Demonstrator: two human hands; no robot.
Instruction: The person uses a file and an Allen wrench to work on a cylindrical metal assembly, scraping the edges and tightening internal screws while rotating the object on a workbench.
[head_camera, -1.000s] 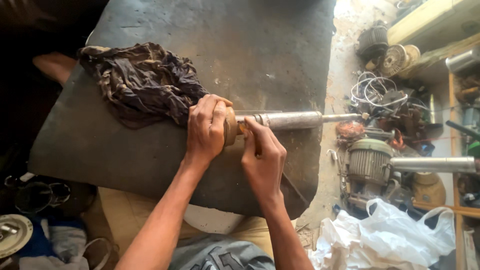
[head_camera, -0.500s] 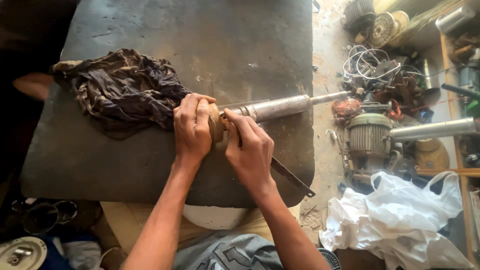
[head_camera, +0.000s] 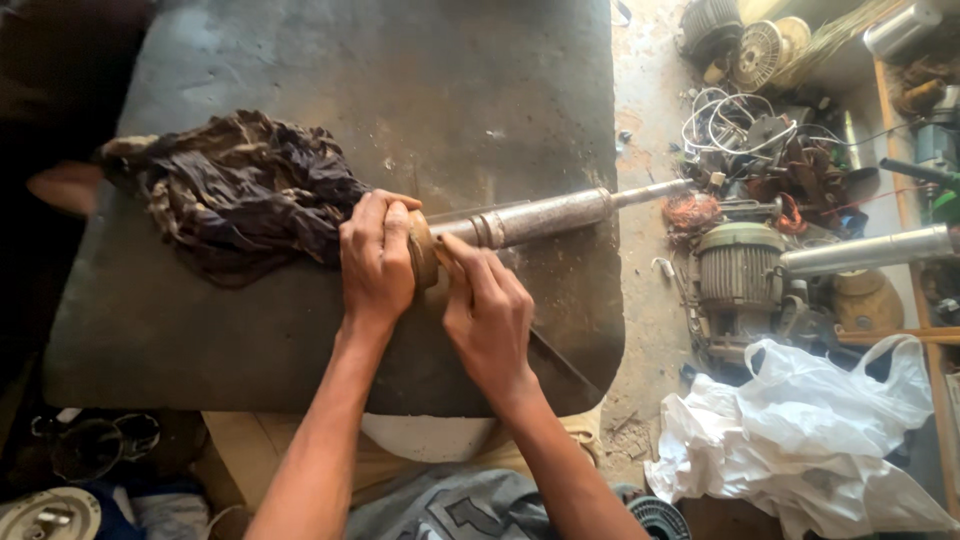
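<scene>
A long grey metal shaft (head_camera: 545, 216) lies across a dark, worn worktable (head_camera: 300, 120), its thin end sticking out past the right edge. A brownish round part (head_camera: 424, 250) sits on its left end. My left hand (head_camera: 375, 260) is wrapped over that round part from the left. My right hand (head_camera: 490, 310) presses against the round part and the shaft from the near side, fingers closed on it. A crumpled dark rag (head_camera: 240, 195) lies just left of my left hand, touching it.
On the floor to the right stand an electric motor (head_camera: 740, 275), a metal tube (head_camera: 870, 250), tangled wires (head_camera: 720, 125), fan-like parts (head_camera: 755, 50) and a white plastic bag (head_camera: 810, 430). A flat metal strip (head_camera: 560, 365) lies by the table's near right corner.
The view has shifted, so table and shaft sit further left in frame. Both hands stay on the shaft's round end; the right hand has slid slightly nearer along it.
</scene>
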